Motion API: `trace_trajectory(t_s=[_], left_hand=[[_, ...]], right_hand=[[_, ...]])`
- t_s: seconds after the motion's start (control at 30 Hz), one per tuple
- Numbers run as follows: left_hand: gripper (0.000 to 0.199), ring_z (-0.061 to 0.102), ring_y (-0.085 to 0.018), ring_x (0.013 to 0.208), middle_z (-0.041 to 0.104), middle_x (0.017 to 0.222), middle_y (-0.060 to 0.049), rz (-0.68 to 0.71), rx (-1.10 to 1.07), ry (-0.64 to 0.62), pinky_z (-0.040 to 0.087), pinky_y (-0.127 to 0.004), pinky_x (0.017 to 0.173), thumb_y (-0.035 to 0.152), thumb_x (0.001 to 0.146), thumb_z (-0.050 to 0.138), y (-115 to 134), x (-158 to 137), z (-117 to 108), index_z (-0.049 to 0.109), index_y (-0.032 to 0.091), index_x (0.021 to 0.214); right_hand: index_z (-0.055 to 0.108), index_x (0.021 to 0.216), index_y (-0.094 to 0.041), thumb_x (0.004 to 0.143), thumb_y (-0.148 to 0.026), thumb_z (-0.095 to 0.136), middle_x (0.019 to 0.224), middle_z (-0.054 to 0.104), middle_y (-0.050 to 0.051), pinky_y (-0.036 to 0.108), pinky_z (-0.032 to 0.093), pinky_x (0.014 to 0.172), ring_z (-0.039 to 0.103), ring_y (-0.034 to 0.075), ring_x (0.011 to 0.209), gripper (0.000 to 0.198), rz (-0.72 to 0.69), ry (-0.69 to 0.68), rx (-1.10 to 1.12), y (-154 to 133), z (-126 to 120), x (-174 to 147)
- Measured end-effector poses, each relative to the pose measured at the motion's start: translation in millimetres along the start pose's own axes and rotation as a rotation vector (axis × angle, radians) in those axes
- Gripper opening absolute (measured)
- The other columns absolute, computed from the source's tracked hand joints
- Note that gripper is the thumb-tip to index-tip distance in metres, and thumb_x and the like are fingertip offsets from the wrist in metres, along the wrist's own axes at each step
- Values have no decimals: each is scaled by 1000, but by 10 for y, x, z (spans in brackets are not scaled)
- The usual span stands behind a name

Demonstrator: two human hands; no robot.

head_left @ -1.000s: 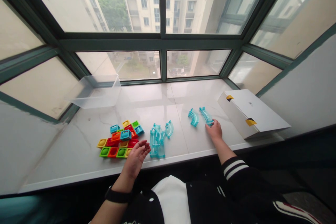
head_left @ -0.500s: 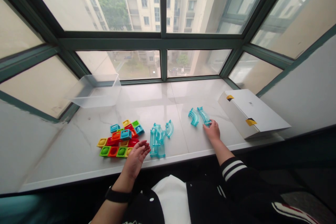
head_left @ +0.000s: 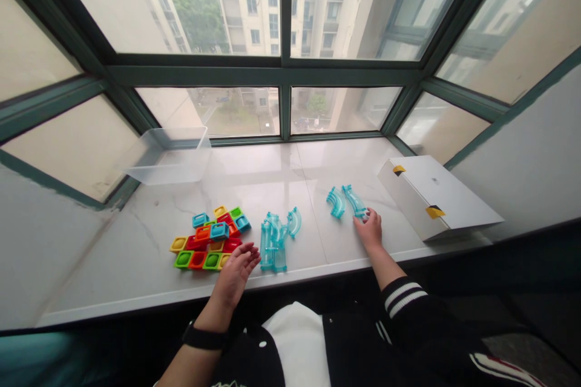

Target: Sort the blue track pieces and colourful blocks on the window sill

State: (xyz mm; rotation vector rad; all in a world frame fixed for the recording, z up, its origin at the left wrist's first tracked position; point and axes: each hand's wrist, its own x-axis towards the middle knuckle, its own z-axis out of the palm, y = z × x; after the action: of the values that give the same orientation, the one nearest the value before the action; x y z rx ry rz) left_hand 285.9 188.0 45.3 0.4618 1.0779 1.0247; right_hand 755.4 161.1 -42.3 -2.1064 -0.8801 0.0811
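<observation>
My right hand (head_left: 370,230) has its fingers closed around the near end of a translucent blue track piece (head_left: 353,198), which rests on the sill. Just left of that piece lies a curved blue track piece (head_left: 336,202). My left hand (head_left: 238,269) is palm up with fingers loosely spread and nothing in it. It hovers at the front edge, between a heap of coloured blocks (head_left: 198,260) in red, yellow, green, orange and blue and a cluster of translucent blue track pieces (head_left: 273,242). Another curved track piece (head_left: 295,222) lies at the cluster's right side.
A clear plastic bin (head_left: 175,166) stands at the back left of the marble sill (head_left: 254,175). On the right sits a white box (head_left: 426,193) with yellow-and-black tabs. Framed window panes (head_left: 336,106) close off the back and sides.
Almost nothing differs. The view has shifted very slightly; both hands keep their places, the right one still at the track piece.
</observation>
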Motion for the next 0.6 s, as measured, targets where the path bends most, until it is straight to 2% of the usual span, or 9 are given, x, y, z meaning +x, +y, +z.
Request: trace_trajectory(t_s=[0.13,0.23,0.3,0.37,0.4,0.47,0.53,0.6], left_hand=[[26,74,-22,95,75,100,-12,0,-2,-3,64,-35,88,12,78,76,8,-20,-6,73,14,104],[35,72,-18,87,75,102,-10,30,50,7,63,-28,76,18,72,84,-15,-8,-26,74,14,105],[43,65,-11,72,73,93,-6,78,100,33,54,-20,59,26,67,90,-39,13,-41,73,15,105],[48,51,-6,56,63,72,3,117,130,27,41,-15,47,37,66,92,-59,34,-50,72,15,104],[50,44,-5,49,55,61,7,130,136,11,34,-15,43,43,67,92,-64,41,-51,71,16,103],[52,31,-5,41,38,49,13,156,149,-19,24,-15,39,53,70,89,-63,41,-44,68,18,102],[54,23,-5,37,32,45,16,189,164,-19,18,-16,38,60,72,87,-50,22,-28,67,19,101],[52,21,-5,36,30,43,15,208,164,-17,15,-17,37,67,74,83,-32,-11,-11,65,20,91]], right_hand=[[55,136,-16,75,-52,65,129,60,19,43,56,88,65,25,89,72,-5,78,155,34,-73,-178],[58,130,-16,76,-53,62,112,67,15,38,56,80,65,23,82,65,56,69,244,29,-169,-296],[64,119,-18,79,-54,61,96,70,9,36,54,78,64,23,79,54,85,28,261,2,-243,-367],[68,98,-20,83,-58,60,81,68,5,34,50,75,62,23,75,42,85,-26,248,-40,-304,-443],[66,84,-21,85,-61,58,73,64,3,33,48,71,59,22,71,41,83,-54,238,-67,-322,-486],[53,62,-23,88,-65,55,58,50,-1,31,41,63,49,19,61,50,75,-107,223,-128,-330,-581],[39,53,-25,90,-67,53,52,35,-4,31,34,58,38,16,56,57,34,-151,223,-198,-300,-683],[33,53,-25,91,-66,53,54,30,-4,31,31,57,33,15,56,58,-51,-193,225,-274,-248,-779]])
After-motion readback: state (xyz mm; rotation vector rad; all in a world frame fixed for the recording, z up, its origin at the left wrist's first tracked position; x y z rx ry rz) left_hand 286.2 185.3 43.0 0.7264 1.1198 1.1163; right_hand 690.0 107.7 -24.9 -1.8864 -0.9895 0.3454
